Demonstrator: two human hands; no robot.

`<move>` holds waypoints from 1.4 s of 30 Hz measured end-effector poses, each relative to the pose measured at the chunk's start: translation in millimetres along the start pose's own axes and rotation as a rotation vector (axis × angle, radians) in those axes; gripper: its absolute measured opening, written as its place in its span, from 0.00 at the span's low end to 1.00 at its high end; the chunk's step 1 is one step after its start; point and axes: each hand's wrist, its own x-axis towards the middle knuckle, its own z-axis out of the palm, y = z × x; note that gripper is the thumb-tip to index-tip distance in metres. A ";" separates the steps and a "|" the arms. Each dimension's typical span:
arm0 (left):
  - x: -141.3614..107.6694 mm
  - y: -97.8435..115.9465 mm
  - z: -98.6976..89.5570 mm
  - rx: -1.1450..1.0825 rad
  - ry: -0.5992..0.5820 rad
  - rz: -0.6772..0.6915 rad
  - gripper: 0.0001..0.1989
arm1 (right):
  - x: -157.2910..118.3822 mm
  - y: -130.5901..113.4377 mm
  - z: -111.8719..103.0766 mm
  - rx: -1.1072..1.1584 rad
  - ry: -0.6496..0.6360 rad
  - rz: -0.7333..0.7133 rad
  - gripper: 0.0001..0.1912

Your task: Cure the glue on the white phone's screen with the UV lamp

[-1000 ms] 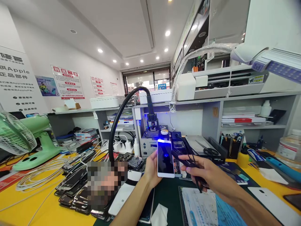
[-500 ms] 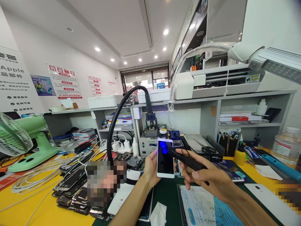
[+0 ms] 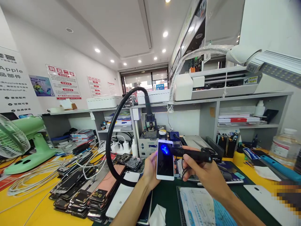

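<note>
My left hand (image 3: 150, 169) grips a white smartphone (image 3: 165, 172) by its left side and holds it upright above the green mat. The phone's screen is dark, with a bright blue patch of light near the top. In my right hand (image 3: 199, 171) is a black torch (image 3: 191, 154), its head close to the screen's upper right and its blue beam falling on the glass. A thin cord loop hangs by my right fingers. Below the phone, a folded white tissue (image 3: 158, 216) lies on the mat.
Stacked phone parts (image 3: 100, 196) and a white phone (image 3: 122, 196) lie left of my forearm. A thick black hose (image 3: 110, 141) arches over them from a grey station (image 3: 147, 146). Scissors (image 3: 207, 149) lie behind my right hand. A green fan (image 3: 35, 146) stands far left.
The torch has swung from slanting down to nearly level, its rear end rising. My right hand has turned around it. The blue spot on the screen has changed shape; the phone stays nearly in place.
</note>
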 end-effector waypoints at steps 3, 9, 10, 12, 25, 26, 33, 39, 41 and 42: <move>1.1 -1.7 -3.0 0.009 -0.029 0.000 0.22 | 0.9 4.2 3.9 -0.099 0.096 -0.075 0.36; -0.7 -2.9 -2.6 0.033 0.003 0.010 0.20 | -5.5 7.8 5.2 -0.216 0.136 -0.175 0.28; -1.3 -2.9 -1.4 0.034 0.013 0.009 0.20 | -6.5 7.8 4.7 -0.244 0.130 -0.194 0.26; -2.5 -2.9 1.2 0.035 0.011 0.001 0.19 | -8.0 6.8 4.3 -0.305 0.126 -0.222 0.23; -2.7 -8.1 2.0 0.086 0.021 0.017 0.18 | -8.3 4.3 6.8 -0.304 0.171 -0.227 0.21; -2.6 -8.5 2.4 0.089 0.027 0.024 0.18 | -8.2 4.9 5.4 -0.304 0.160 -0.228 0.20; -4.3 -9.7 4.9 0.095 0.072 0.010 0.18 | -8.3 8.5 5.0 -0.218 0.151 -0.251 0.20; -3.1 -8.1 -1.7 0.095 0.042 -0.022 0.19 | -7.2 3.9 -0.4 -0.196 0.107 -0.269 0.19; -3.3 -6.6 -1.2 0.117 0.001 -0.018 0.20 | -6.4 2.3 -1.1 -0.239 0.167 -0.261 0.18; -3.5 -5.5 -0.5 0.127 -0.014 -0.016 0.20 | -5.9 1.8 -0.8 -0.254 0.208 -0.254 0.19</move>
